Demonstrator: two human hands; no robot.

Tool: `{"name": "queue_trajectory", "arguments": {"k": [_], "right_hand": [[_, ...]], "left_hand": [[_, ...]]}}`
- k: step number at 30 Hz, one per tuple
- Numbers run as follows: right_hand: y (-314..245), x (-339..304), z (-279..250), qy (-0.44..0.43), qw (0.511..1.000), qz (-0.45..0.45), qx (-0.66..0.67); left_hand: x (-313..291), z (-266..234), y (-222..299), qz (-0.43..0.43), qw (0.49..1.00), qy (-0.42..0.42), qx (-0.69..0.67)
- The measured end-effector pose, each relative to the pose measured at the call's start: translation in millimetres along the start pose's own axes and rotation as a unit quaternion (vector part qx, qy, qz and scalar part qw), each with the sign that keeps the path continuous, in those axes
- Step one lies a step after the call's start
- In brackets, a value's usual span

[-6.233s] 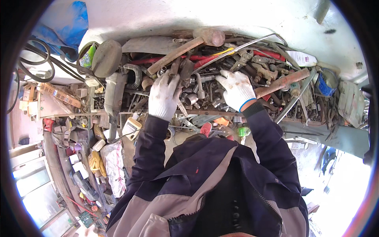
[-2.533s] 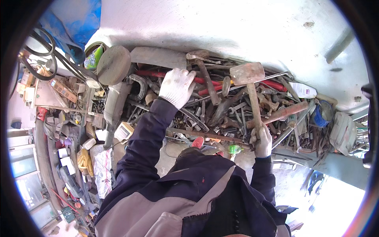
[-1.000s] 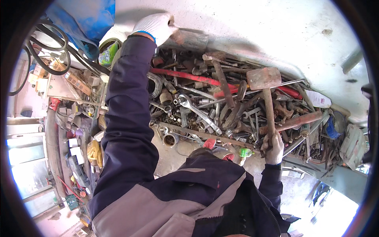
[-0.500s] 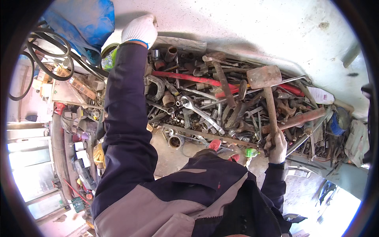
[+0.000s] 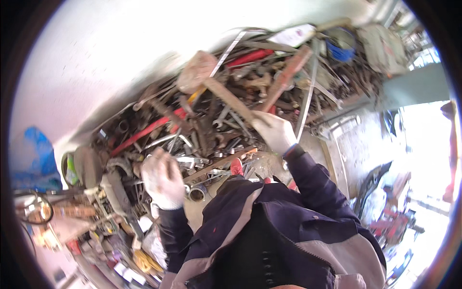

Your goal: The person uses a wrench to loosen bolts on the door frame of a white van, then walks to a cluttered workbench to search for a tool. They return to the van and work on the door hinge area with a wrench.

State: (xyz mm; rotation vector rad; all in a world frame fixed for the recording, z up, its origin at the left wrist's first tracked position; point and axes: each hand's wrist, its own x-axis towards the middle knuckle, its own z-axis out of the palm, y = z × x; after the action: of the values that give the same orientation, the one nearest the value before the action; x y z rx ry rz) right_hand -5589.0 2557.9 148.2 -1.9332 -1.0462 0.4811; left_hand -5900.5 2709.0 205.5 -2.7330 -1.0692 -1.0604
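Note:
In my right hand (image 5: 274,132), closed and white-gloved, is the wooden handle of a mallet (image 5: 198,72). Its broad, worn block head points up and to the left, over the far part of the tool heap (image 5: 236,120) near the wall. My left hand (image 5: 162,178), also in a white glove, hovers over the near left part of the heap. Motion smears its fingers, so what they do is not visible. Between the hands lie several wrenches and a long red bar (image 5: 149,131). A round metal ring-like part (image 5: 197,193) is just right of my left hand.
A pale wall (image 5: 120,48) rises behind the heap. At the far right are a white bottle (image 5: 292,35), a blue-lined container (image 5: 340,47) and a grey cloth-like bundle (image 5: 382,48). A blue sheet (image 5: 33,159) and black hose loops (image 5: 36,207) are at the left.
My left hand has come back from the wall to above the near part of the heap. The view has turned right; my right hand still grips the mallet, now tilted left.

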Motion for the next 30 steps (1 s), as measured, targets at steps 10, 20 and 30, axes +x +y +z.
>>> {"name": "queue_trajectory", "arguments": {"k": [10, 20, 30], "right_hand": [[-30, -122, -73, -0.005, 0.992, -0.11, 0.058], [77, -318, -118, 0.125, 0.99, 0.033, -0.051], [146, -454, -117, 0.226, 0.956, 0.165, -0.086]], "left_hand": [[-22, 16, 175, 0.031, 0.812, -0.355, -0.461], [-135, 32, 337, -0.269, 0.266, -0.555, -0.741], [-250, 30, 423, -0.421, 0.263, -0.6, -0.628]]}}
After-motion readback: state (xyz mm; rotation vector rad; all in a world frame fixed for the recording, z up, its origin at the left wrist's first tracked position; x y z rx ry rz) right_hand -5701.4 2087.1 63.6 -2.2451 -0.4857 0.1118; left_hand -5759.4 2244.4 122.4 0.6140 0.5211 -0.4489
